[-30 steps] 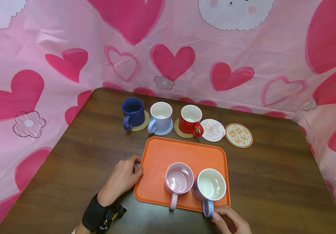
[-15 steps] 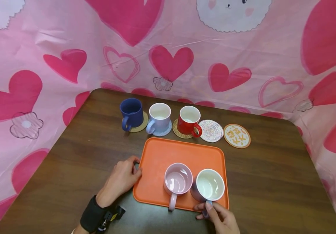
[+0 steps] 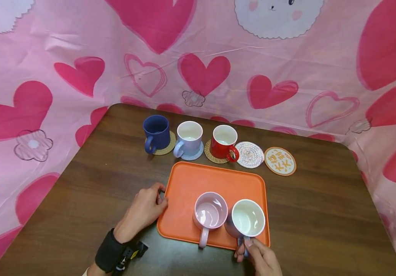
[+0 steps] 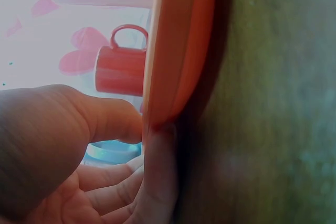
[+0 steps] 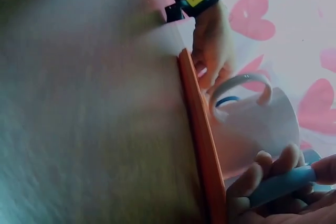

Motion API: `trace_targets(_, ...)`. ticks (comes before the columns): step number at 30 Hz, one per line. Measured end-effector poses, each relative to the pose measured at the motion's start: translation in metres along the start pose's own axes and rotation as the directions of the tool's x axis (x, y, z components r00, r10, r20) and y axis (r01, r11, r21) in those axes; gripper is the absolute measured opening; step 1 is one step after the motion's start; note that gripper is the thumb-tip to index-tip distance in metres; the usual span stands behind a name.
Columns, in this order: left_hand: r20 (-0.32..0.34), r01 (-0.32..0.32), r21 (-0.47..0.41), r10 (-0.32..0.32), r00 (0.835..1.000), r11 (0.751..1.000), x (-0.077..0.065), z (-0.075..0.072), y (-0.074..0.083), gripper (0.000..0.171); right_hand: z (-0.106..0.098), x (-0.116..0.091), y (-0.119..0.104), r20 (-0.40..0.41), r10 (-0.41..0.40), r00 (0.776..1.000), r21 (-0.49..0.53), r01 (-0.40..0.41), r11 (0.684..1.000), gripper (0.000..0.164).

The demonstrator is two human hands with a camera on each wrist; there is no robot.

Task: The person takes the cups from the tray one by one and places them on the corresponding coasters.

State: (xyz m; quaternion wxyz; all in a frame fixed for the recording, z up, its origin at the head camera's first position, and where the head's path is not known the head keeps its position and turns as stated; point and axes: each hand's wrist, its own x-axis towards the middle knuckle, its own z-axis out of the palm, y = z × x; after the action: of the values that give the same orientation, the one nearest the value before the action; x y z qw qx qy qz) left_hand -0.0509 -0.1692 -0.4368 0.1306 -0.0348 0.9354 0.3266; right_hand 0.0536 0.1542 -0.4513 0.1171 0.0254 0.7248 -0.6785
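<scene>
An orange tray (image 3: pixel 194 176) lies on the table, bearing two upright mugs. My left hand (image 3: pixel 145 208) pinches the tray's left rim; in the left wrist view the thumb (image 4: pixel 118 121) lies on the rim and a finger is under it. At the tray's front right stands a mug (image 3: pixel 233 226) with a pale inside, a dull grey-purple outside and a blue handle. My right hand (image 3: pixel 262 257) grips that handle (image 5: pixel 281 186), fingers curled round it. Just left of this mug is a pink mug (image 3: pixel 210 211), its handle toward me and over the tray's front edge.
Behind the tray, a dark blue mug (image 3: pixel 158 132), a light blue mug (image 3: pixel 191 140) and a red mug (image 3: pixel 220 147) stand on coasters. To their right lie a patterned white coaster (image 3: pixel 250 155) and an orange-rimmed coaster (image 3: pixel 280 161). A pink heart-print cloth (image 3: pixel 204 34) hangs behind the table.
My right hand has moved left onto the grey-purple mug's handle, and its fingers have closed round it. The mugs, the tray and my left hand have stayed in place.
</scene>
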Motion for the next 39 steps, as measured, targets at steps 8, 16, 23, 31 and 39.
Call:
trace_targets(8, -0.017, -0.01, 0.017, 0.01, 1.0, 1.0, 0.0, 0.001, -0.001, 0.028, -0.005, 0.006, -0.006, -0.08, 0.057, 0.995, -0.23, -0.074, 0.97, 0.038)
trace_targets(16, 0.01, 0.001, 0.0, -0.001, 1.0, 1.0, 0.001, 0.001, 0.0, 0.028, -0.012, 0.017, -0.006, -0.057, -0.035, 0.998, -0.123, 0.028, 0.992, 0.036)
trace_targets(23, 0.022, 0.008, -0.013, -0.008, 1.0, 1.0, -0.001, 0.001, 0.002, 0.028, -0.015, 0.023, -0.004, -0.041, -0.132, 0.99, -0.032, 0.131, 0.991, 0.036)
trace_targets(31, 0.009, -0.007, -0.009, 0.007, 1.0, 1.0, -0.002, 0.001, 0.002, 0.027, -0.018, 0.024, -0.016, -0.005, -0.231, 0.973, 0.065, 0.231, 0.971, 0.036)
trace_targets(39, 0.002, -0.015, -0.004, 0.015, 1.0, 1.0, -0.002, 0.0, 0.002, 0.028, -0.023, 0.032, -0.035, 0.009, -0.331, 0.944, 0.07, 0.329, 0.942, 0.034)
